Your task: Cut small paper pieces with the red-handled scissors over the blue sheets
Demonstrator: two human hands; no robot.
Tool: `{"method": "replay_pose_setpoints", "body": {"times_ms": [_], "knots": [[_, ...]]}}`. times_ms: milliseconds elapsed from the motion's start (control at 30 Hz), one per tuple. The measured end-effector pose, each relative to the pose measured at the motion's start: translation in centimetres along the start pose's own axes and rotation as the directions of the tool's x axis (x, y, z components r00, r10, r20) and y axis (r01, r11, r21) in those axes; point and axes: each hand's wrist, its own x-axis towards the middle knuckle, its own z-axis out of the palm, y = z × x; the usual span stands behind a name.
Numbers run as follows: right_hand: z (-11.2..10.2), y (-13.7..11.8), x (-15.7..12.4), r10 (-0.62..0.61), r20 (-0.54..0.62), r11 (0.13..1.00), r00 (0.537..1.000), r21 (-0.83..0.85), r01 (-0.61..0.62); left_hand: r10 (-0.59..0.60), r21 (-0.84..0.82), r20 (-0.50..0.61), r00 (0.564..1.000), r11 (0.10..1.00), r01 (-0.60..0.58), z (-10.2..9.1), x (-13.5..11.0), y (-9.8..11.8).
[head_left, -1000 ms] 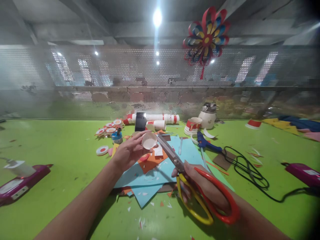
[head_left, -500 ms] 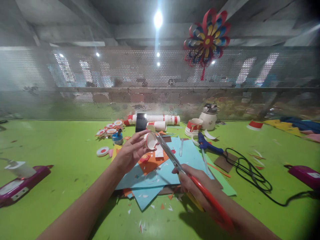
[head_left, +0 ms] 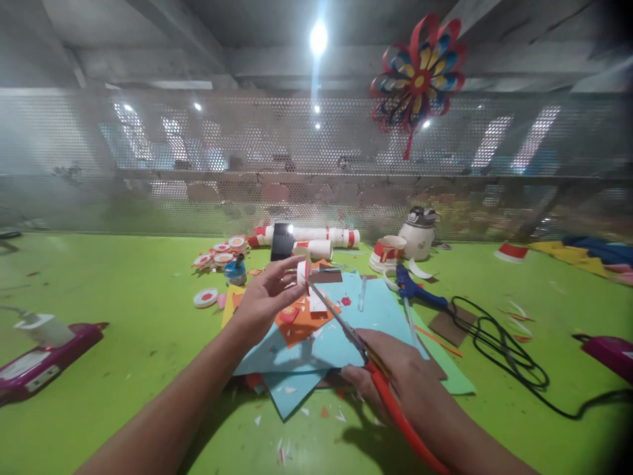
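Note:
Between the thumb and fingers of my left hand (head_left: 262,297) is a small white paper cup piece (head_left: 303,274) with a red edge, turned side-on. My right hand (head_left: 390,369) is closed around the handles of red-handled scissors (head_left: 341,322). The blade tips reach the lower right edge of the cup piece; whether they touch it I cannot tell. Below both hands lie light blue paper sheets (head_left: 316,353) and an orange sheet (head_left: 297,335) strewn with small white scraps.
At the left are white-and-red discs (head_left: 222,254) and a blue-labelled bottle (head_left: 235,272). Paper cups (head_left: 386,254), a white jug (head_left: 418,234) and a blue glue gun (head_left: 420,290) with a looping black cable (head_left: 504,353) lie right. Purple power strips (head_left: 54,359) sit at the sides.
My left hand has turned the cup piece from showing its open inside to side-on. My right hand has rotated with the scissors, whose blades now look closer together and point at the piece's lower edge.

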Motion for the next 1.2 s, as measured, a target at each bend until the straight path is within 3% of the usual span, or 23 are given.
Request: {"method": "replay_pose_setpoints", "body": {"times_ms": [467,833,1200], "knots": [[0.3,0.46,-0.14,-0.041,-0.019,0.998,0.999,-0.038,0.04,0.072,0.074,-0.003,0.997,0.995,-0.071,0.36,-0.03,0.02],[0.84,0.63,-0.19,-0.092,-0.081,0.993,0.992,-0.084,0.085,0.064,0.115,-0.029,0.998,0.992,-0.06,0.67,-0.2,0.21],[0.34,0.35,0.3,-0.048,-0.075,0.998,0.996,-0.044,0.045,0.097,0.127,-0.048,0.994,0.988,-0.09,0.73,-0.1,0.34]]}}
